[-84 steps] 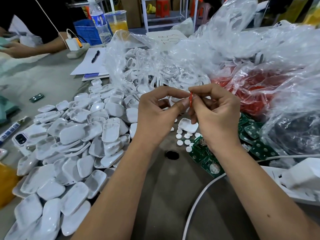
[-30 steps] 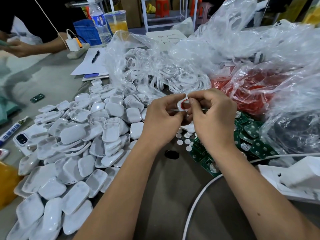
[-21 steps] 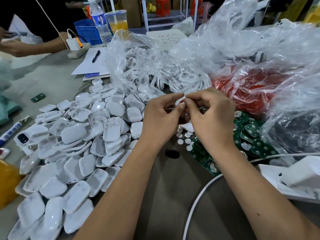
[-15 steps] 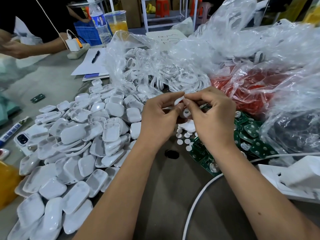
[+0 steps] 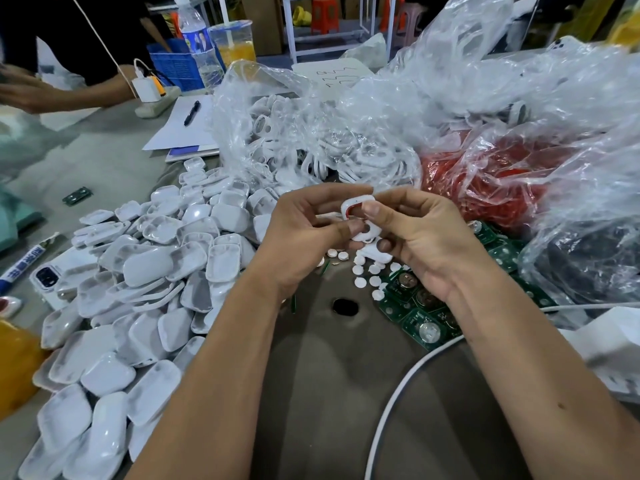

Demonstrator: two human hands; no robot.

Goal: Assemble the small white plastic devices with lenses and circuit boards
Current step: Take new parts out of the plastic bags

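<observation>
Both my hands hold one small white plastic frame (image 5: 360, 206) with a red insert showing in it, above the middle of the table. My left hand (image 5: 304, 233) pinches it from the left with thumb and fingers. My right hand (image 5: 422, 237) grips it from the right, thumb on its front. A heap of white shell halves (image 5: 145, 271) covers the table to the left. Small white round lenses (image 5: 367, 273) lie scattered under my hands. Green circuit boards (image 5: 422, 317) lie to the right of them.
Clear bags of white frames (image 5: 311, 140) and red parts (image 5: 485, 181) rise behind my hands. A white cable (image 5: 398, 400) and a white box (image 5: 620, 344) lie at the right. Another person's arm (image 5: 69, 95), a bottle (image 5: 197, 43) and a pen on paper (image 5: 192, 112) are at the far left.
My hands first held a small red part alone. It has since gone into a white frame, which is now turned to show its front, and both hands have spread slightly.
</observation>
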